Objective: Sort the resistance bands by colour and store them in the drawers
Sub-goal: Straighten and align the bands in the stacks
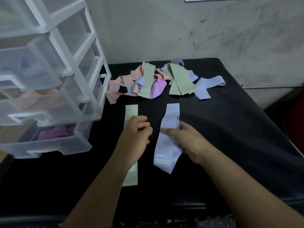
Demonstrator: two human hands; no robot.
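Note:
A pile of resistance bands (158, 81) in green, pink, purple and pale blue lies at the back of the black table (230, 122). A green band (131, 111) lies flat and straight in front of it, and my left hand (136, 137) rests over its middle with fingers curled. My right hand (189, 140) pinches a pale blue band (166, 150) that stretches from near the pile toward me. A clear plastic drawer unit (49, 79) stands at the left; its lower drawers show pink bands (41, 99) and purple bands (56, 132).
A grey scuffed wall (197, 30) backs the table. The drawer unit's drawers stick out toward me at the left. The table's right edge drops off near a dark red object (297, 116). Bare black cloth lies to the right of the blue band.

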